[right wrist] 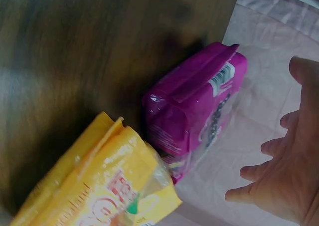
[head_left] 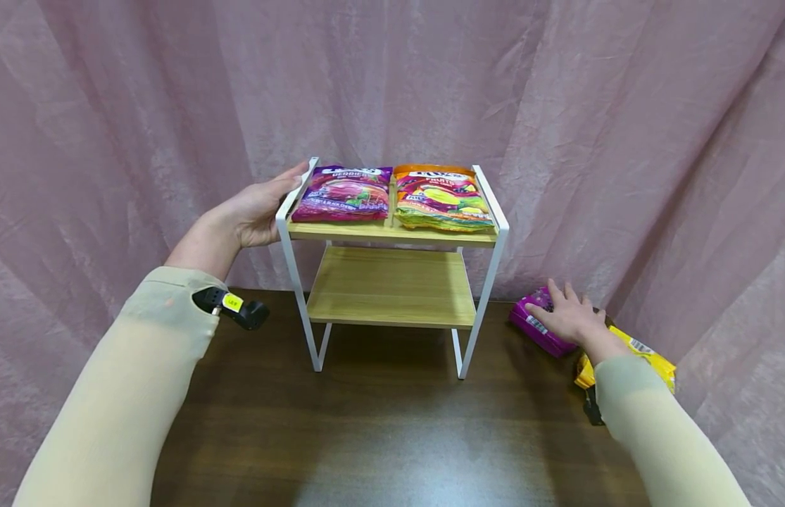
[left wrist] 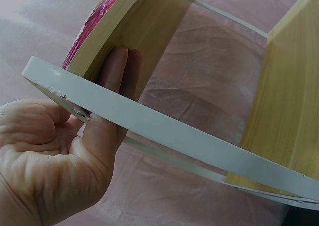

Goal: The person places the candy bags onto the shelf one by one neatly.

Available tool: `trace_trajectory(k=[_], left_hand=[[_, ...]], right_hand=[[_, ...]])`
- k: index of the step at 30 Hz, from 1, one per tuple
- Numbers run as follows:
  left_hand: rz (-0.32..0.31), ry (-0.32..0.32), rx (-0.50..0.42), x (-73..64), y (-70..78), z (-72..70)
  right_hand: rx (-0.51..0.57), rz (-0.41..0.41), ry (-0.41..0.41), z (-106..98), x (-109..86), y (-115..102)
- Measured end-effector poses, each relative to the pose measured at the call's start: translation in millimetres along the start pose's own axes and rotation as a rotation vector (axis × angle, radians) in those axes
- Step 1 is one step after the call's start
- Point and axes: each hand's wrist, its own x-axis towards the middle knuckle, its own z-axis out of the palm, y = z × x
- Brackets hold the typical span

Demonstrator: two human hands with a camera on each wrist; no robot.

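My left hand (head_left: 255, 211) grips the upper left side of a small two-tier shelf rack (head_left: 392, 237) with white legs and wooden boards. In the left wrist view, fingers pass through the white side frame (left wrist: 164, 128) under the top board (left wrist: 149, 41). On the top board lie a purple berries candy bag (head_left: 348, 193) and an orange fruits candy bag (head_left: 439, 197), side by side. My right hand (head_left: 566, 317) is spread over a purple packet (head_left: 536, 336) on the table; the right wrist view shows a gap between them.
A yellow packet (head_left: 655, 362) lies beside the purple packet, partly behind the right forearm. The lower shelf board (head_left: 392, 285) is bare wood. Pink curtains (head_left: 392, 84) hang behind the dark table (head_left: 379, 422) and along its right side.
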Motion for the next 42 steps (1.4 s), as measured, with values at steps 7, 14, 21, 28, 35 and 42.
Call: trace_trajectory(k=[7, 14, 21, 28, 35, 42], left_hand=[[0.001, 0.004, 0.003, -1.0, 0.4, 0.1], [-0.005, 0.012, -0.009, -0.5, -1.0, 0.8], [-0.008, 0.011, -0.009, 0.4, -1.3, 1.0], [0.004, 0.009, -0.019, 1.6, -1.0, 1.1], [-0.006, 0.021, -0.027, 0.6, -0.6, 2.2], [-0.008, 0.022, -0.025, 0.5, -0.8, 1.3]], right_hand=[[0.026, 0.02, 0.007, 8.9, 3.3, 1.5], [0.031, 0.048, 0.007, 19.9, 9.5, 4.7], [0.031, 0.081, 0.017, 29.1, 14.7, 5.0], [0.052, 0.105, 0.001, 33.1, 18.3, 8.7], [0.075, 0.111, -0.01, 37.0, 19.9, 10.9], [0.085, 0.104, -0.026, 39.9, 23.7, 9.3]])
